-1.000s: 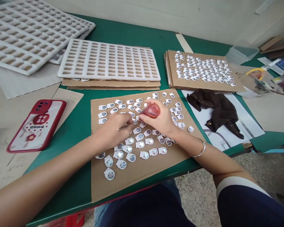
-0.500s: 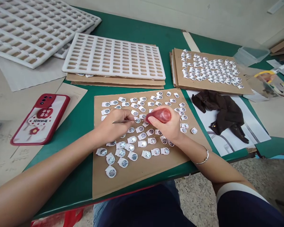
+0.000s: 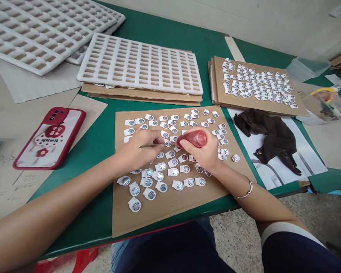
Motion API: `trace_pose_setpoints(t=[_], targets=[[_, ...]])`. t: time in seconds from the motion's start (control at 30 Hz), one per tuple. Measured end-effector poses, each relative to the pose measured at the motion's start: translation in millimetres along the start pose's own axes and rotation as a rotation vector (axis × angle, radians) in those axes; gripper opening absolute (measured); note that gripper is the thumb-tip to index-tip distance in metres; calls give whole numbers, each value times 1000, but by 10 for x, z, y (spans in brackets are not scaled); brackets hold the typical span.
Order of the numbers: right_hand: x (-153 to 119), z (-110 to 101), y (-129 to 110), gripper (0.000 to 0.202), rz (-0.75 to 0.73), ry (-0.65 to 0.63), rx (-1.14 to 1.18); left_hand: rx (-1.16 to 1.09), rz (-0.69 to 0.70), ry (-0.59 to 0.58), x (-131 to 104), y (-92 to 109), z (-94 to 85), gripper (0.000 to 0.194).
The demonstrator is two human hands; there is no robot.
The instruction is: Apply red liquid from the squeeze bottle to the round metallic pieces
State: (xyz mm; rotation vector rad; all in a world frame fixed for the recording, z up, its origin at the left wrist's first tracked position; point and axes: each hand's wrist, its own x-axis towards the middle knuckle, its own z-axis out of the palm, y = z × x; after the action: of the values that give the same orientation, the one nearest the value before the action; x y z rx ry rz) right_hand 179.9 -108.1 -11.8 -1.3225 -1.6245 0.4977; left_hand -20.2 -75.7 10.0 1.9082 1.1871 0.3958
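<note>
My left hand point(image 3: 147, 146) is closed around a slim metal tool that looks like tweezers point(image 3: 148, 145); its tip is hidden by my fingers. Just right of those fingertips lies a small round silver part on a white tab point(image 3: 168, 144). My right hand point(image 3: 207, 149) grips a red squeeze bottle point(image 3: 196, 138), tilted with its narrow end pointing left towards that part. Whether the nozzle touches it I cannot tell. Both hands are over a brown cardboard sheet point(image 3: 159, 218), where many more of these tabbed silver parts point(image 3: 163, 186) lie in loose rows.
White slotted foam trays point(image 3: 142, 64) stand at the back left, one on cardboard. A second cardboard stack point(image 3: 227, 99) bears more parts. A dark cloth point(image 3: 272, 132) lies on paper to the right. A red-cased phone point(image 3: 49, 138) lies left, and a clear plastic box point(image 3: 308, 68) stands far right.
The whole view has shifted slightly, so things on the table appear a little further right. Both hands keep their grips and stay at nearly the same spot over the sheet.
</note>
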Motion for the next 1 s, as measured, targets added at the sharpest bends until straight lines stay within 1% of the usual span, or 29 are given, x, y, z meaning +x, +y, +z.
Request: trace_pose_setpoints(t=[0.37, 0.53, 0.63, 0.8, 1.0], targets=[[-6, -2, 19, 28, -25, 0, -18, -10, -34, -5, 0, -18, 8, 13], [-1, -3, 25, 28, -55, -3, -38, 17, 6, 3, 2, -37, 22, 12], [2, -4, 26, 28, -82, -1, -44, 26, -8, -2, 9, -37, 28, 12], [-2, -4, 19, 28, -100, -14, -44, -10, -34, -4, 11, -16, 23, 12], [-13, -10, -4, 27, -121, -23, -47, -31, -23, 10, 7, 3, 18, 11]])
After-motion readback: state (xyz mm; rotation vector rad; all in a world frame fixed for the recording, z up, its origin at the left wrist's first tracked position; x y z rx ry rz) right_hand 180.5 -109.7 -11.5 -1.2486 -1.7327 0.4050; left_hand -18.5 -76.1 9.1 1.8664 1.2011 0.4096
